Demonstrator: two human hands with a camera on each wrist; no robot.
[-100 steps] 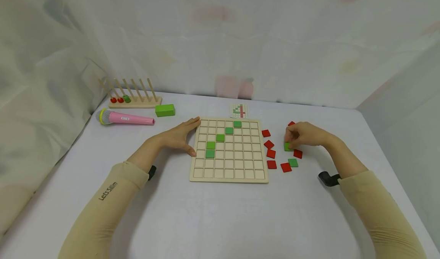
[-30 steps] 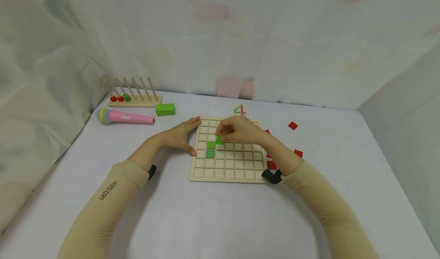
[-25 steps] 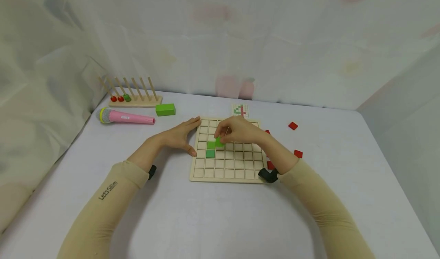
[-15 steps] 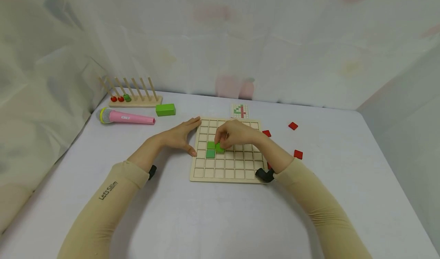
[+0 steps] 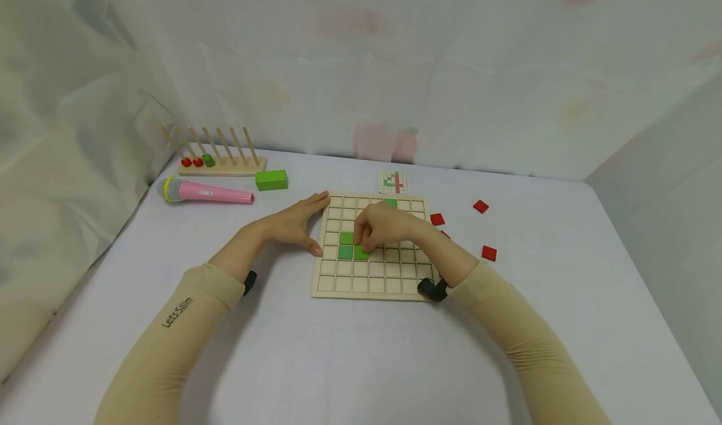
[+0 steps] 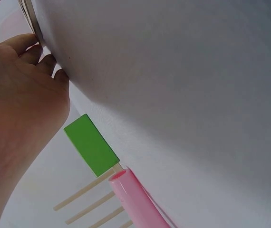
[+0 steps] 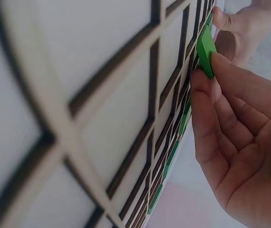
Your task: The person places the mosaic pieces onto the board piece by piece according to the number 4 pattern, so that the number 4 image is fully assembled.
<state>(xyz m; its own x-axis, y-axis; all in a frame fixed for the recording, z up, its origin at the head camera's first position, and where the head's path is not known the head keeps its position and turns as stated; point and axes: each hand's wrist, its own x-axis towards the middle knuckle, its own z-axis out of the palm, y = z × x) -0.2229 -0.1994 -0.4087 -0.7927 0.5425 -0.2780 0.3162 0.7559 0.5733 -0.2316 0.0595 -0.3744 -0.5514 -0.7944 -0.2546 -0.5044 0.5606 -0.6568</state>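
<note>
A person's right hand (image 5: 383,224) pinches a tilted green tile (image 5: 361,256) at a gridded board (image 5: 393,268), while the spread left hand (image 5: 290,224) touches the board's left edge.

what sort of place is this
Probably an indoor play or filming corner, going by the printed fabric hung as a backdrop, the wooden grid board and the pink microphone.

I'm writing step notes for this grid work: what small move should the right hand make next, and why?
Probably press the bright green tile flat into the grid board: the right hand pinches it beside a darker green tile, and the right wrist view shows it tilted, not flush.
</note>
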